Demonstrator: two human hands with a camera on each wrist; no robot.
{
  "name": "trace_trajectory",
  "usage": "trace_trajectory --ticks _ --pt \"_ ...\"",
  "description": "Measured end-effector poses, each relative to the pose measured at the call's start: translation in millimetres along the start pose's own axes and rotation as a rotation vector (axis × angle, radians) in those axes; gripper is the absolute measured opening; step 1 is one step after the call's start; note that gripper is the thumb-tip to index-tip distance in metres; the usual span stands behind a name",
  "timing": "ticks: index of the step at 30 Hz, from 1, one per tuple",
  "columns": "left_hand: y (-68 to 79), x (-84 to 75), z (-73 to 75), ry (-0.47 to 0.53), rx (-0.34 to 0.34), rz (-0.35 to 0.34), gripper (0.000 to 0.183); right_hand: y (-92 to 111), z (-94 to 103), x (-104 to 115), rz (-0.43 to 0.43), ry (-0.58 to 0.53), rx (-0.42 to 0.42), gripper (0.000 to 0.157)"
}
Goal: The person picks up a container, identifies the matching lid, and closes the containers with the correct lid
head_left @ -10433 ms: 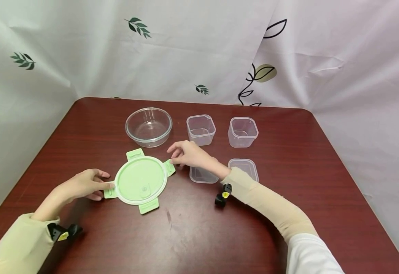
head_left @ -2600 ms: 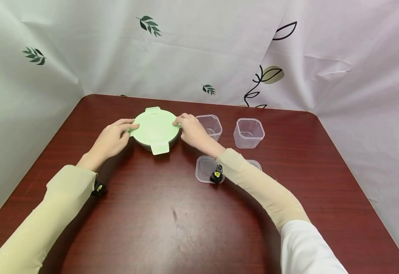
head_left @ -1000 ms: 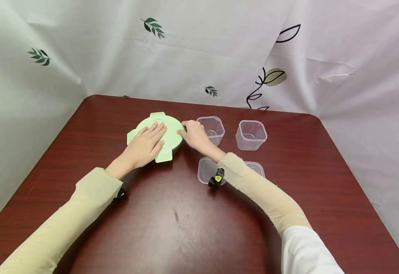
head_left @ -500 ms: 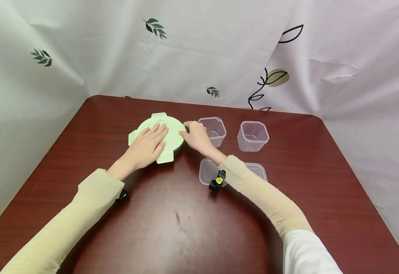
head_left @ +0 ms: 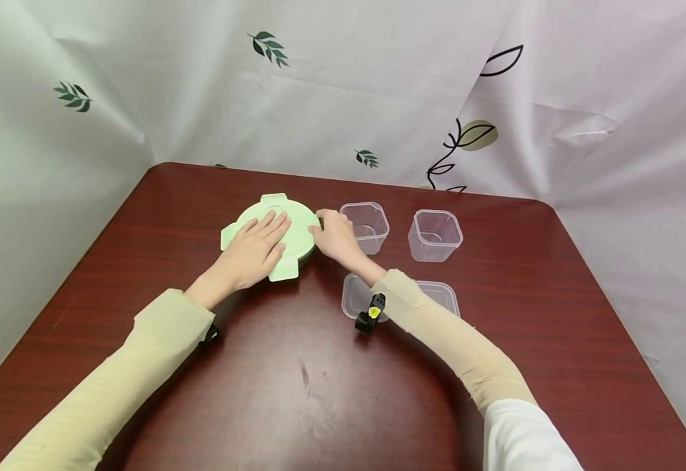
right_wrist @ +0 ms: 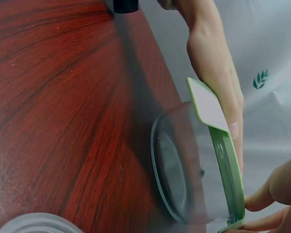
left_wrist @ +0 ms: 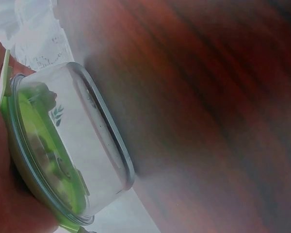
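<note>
A round light-green lid (head_left: 301, 229) with side flaps sits on the round clear glass bowl (left_wrist: 94, 145), which stands on the table. My left hand (head_left: 247, 256) rests flat across the lid's top, fingers straight and pointing away. At the lid's right side, my right hand (head_left: 338, 237) pinches the edge by a flap; the right wrist view shows its thumb on the top and a finger at the flap (right_wrist: 233, 226). The front flap (head_left: 284, 269), left flap (head_left: 228, 235) and back flap (head_left: 273, 197) stick outward. In the head view the lid hides most of the bowl.
Two square clear plastic tubs (head_left: 371, 243) (head_left: 435, 235) stand uncovered to the right of the bowl. In front of them lie two flat clear lids (head_left: 354, 296) (head_left: 444, 296), partly covered by my right arm. A patterned white cloth (head_left: 319, 85) hangs behind the dark red table (head_left: 248, 392).
The green lid went from the table in front onto the bowl. My left hand then moved from the left flap to the lid's top. Over the last half second, both hands stay nearly still.
</note>
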State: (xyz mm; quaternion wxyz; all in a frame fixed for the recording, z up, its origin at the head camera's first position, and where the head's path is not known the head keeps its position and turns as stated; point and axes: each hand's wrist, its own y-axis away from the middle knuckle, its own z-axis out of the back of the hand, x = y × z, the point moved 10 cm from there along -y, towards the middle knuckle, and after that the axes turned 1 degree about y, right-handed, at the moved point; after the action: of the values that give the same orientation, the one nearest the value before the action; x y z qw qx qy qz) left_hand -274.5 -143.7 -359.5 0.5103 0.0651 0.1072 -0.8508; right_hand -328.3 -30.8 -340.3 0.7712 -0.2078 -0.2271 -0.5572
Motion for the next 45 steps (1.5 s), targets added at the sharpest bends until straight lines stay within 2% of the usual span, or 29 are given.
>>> trace_trajectory --ticks 5,16,21,29,34,36,38,41,45 --pt "2.2 1.0 -0.5 0.007 0.005 0.003 0.053 0.3 -2.7 -2.4 -0.028 -0.068 0.003 0.036" --pt "4.7 3.4 -1.8 0.010 0.009 0.005 0.053 2.5 -7.6 2.0 -0.036 -0.028 0.000 0.039" --pt "4.2 3.0 -2.1 0.014 0.009 0.003 0.053 1.7 -8.8 6.5 0.008 0.044 0.009 0.037" --pt "4.6 1.1 -3.0 0.047 0.005 -0.011 0.053 -0.7 -5.1 16.6 0.076 0.249 0.063 0.017" --pt "2.9 -1.4 0.5 0.067 -0.005 -0.024 0.052 -6.2 1.8 23.5 0.114 0.335 0.074 0.019" --pt "2.0 -3.2 1.1 0.066 -0.011 -0.030 0.052 -9.1 4.0 24.6 0.122 0.356 0.057 0.017" --pt "0.6 -6.0 1.0 0.059 -0.013 -0.040 0.052 -12.3 6.1 24.7 0.125 0.371 0.029 0.023" --pt "-2.3 -11.2 0.2 0.058 -0.013 -0.056 0.052 -17.9 7.7 25.5 0.135 0.361 -0.006 0.037" --pt "-5.5 -17.3 -0.5 0.067 -0.010 -0.071 0.053 -26.6 5.6 32.7 0.199 0.319 -0.010 0.037"
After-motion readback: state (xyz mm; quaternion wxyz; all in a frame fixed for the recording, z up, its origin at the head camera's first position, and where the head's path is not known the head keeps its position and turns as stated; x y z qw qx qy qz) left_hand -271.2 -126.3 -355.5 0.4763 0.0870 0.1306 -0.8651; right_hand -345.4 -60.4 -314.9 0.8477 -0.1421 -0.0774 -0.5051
